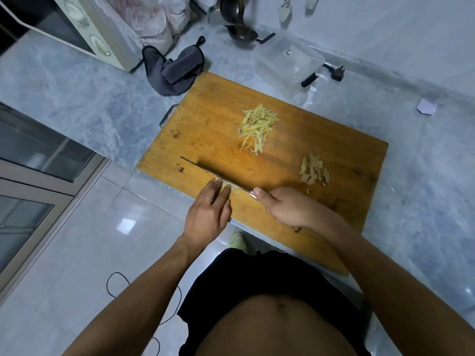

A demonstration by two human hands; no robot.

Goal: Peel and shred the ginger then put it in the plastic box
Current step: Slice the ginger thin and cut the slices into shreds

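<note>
Ginger (232, 187) lies on the cutting board (205, 119), a pale slab pressed flat just under the fingers (221, 187) of the left hand (208, 214), which are straight and bear down on it. Right beside those fingertips the knife (205, 169) stands on edge, its handle wrapped in the curled fingers of the right hand (284, 208). From the head view the piece is mostly hidden, so how much is left uncut is hard to say.

Beyond the knife from the fingers sits a loose heap of shreds (258, 125), thin, light and damp-looking; they will probably cling and scatter, so scooping them together on the blade or gathering them from both sides looks wiser than pinching. Off past the right hand lies a smaller pile of peel (314, 170), best kept apart from them.

Further still, off the board's far corner on the desk (77, 98), stands the plastic box (290, 60), clear and open-topped. Nothing lies between shreds and box. A grey cloth (174, 70) is bunched at the board's far left corner, with a microwave (97, 29) behind it.
</note>
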